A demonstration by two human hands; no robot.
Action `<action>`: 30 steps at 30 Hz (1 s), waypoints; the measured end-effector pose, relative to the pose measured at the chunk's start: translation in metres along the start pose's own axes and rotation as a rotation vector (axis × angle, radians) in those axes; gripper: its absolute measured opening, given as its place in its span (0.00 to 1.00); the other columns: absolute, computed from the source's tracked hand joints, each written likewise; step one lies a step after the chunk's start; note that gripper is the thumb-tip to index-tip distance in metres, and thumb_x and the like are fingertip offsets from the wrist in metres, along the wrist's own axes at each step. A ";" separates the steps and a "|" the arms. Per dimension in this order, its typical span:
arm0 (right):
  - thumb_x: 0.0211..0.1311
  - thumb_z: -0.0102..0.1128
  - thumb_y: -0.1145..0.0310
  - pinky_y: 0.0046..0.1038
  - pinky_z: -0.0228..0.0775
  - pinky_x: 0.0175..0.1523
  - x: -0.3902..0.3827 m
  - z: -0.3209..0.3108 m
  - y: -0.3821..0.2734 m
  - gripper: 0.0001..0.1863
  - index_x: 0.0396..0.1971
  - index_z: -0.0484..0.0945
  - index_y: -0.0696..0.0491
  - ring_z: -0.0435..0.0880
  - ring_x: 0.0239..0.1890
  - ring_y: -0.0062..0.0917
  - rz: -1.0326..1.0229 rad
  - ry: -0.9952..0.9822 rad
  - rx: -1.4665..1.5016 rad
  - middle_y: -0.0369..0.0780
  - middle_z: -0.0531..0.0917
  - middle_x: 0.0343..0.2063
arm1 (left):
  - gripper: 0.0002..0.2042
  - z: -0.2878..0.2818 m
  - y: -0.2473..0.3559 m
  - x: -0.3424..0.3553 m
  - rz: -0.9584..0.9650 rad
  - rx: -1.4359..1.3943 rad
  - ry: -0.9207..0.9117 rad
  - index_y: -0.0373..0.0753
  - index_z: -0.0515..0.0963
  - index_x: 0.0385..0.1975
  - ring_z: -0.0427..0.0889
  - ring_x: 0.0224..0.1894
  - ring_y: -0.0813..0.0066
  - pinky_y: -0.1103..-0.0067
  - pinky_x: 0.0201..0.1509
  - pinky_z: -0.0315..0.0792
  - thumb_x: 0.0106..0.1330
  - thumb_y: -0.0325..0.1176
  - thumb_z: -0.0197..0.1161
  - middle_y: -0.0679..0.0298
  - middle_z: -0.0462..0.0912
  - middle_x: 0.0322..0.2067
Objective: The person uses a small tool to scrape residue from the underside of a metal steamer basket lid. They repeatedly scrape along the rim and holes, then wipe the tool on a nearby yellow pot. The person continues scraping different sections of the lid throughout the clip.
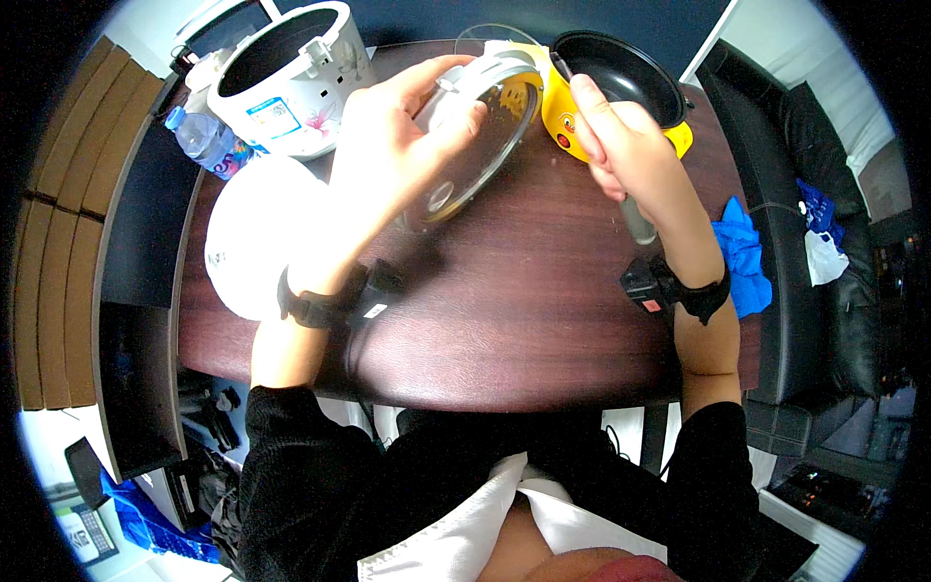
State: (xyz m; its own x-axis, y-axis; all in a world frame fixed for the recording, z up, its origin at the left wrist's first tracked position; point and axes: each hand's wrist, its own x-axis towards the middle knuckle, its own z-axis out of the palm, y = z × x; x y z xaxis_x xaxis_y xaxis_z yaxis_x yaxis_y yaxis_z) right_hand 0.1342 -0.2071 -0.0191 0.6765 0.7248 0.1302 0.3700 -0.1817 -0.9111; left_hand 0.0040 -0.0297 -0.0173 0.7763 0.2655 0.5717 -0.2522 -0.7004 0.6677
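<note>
My left hand (412, 126) is closed on the pale grey handle part of a round, see-through lid (499, 126), which it holds tilted above the table. In my right hand (621, 141), the fingers wrap round a slim tool; its grey handle end (637, 221) sticks out below the fist and a dark part shows above. What kind of tool it is, I cannot tell. Just beyond that hand sits a black pan (621, 73) on a yellow base (564, 121) with a cartoon face. A white pot-shaped cooker (325, 107) with flower prints stands open beyond my left hand.
A plastic bottle (206, 141) stands beside the cooker. A bright white round object (257, 238) lies by my left forearm. At the table's right edge is a blue cloth (742, 257). Another clear round lid (475, 39) rests at the back; a black sofa (786, 330) stands at the right.
</note>
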 end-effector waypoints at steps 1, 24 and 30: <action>0.67 0.40 0.43 0.18 0.50 0.13 -0.002 0.000 -0.003 0.31 0.08 0.58 0.48 0.58 0.07 0.14 0.123 -0.138 0.210 0.28 0.58 0.06 | 0.19 -0.001 -0.004 0.001 -0.009 -0.015 0.005 0.34 0.76 0.47 0.84 0.34 0.72 0.80 0.38 0.76 0.57 0.36 0.62 0.52 0.83 0.34; 0.67 0.33 0.39 0.14 0.42 0.09 -0.006 0.029 0.002 0.31 0.09 0.51 0.44 0.50 0.04 0.08 0.420 -0.498 0.563 0.25 0.51 0.05 | 0.19 -0.001 -0.005 -0.001 -0.007 0.058 0.024 0.37 0.77 0.46 0.83 0.33 0.74 0.80 0.36 0.75 0.55 0.38 0.63 0.54 0.84 0.31; 0.64 0.47 0.47 0.26 0.62 0.17 0.007 0.021 0.018 0.28 0.13 0.76 0.54 0.71 0.08 0.27 -0.591 0.277 -0.667 0.40 0.71 0.07 | 0.20 0.002 -0.006 -0.001 0.000 0.008 0.011 0.35 0.76 0.46 0.84 0.34 0.72 0.79 0.39 0.76 0.55 0.37 0.63 0.52 0.83 0.33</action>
State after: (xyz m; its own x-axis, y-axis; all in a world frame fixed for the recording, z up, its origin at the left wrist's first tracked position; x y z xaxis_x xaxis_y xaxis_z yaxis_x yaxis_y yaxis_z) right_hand 0.1327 -0.1916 -0.0428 0.3580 0.6528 0.6676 0.9336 -0.2405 -0.2655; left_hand 0.0057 -0.0275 -0.0226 0.7700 0.2726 0.5769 -0.2474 -0.7058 0.6638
